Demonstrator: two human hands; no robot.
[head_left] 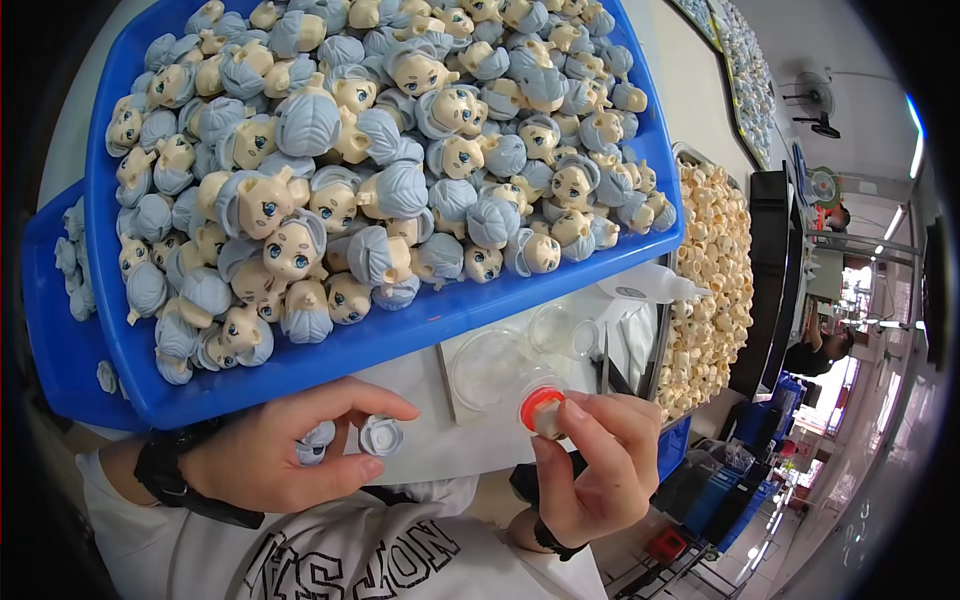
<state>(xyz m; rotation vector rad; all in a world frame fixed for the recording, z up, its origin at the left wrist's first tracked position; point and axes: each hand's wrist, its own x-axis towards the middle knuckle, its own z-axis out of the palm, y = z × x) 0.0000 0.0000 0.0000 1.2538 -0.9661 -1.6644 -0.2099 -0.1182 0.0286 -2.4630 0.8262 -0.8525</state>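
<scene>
A pale blue-grey, cupped plastic piece (380,436) sits pinched in the left hand (270,455), hollow side showing, likely for easy access; 1 similar piece (317,443) lies behind it. The right hand (606,462), well apart, clasps a small cream plastic piece (549,422) at a round red dish (529,406). Beyond, a blue rectangular plastic tray (420,325) brims with blue-haired plastic doll heads (292,250), presumably set within reach; farther right lie cream plastic parts (710,290).

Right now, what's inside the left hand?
Left hand: a pale blue hollow part between thumb and index finger, at least one more pale blue piece nearer the palm. Anything the palm covers can't be seen; no total count.
</scene>
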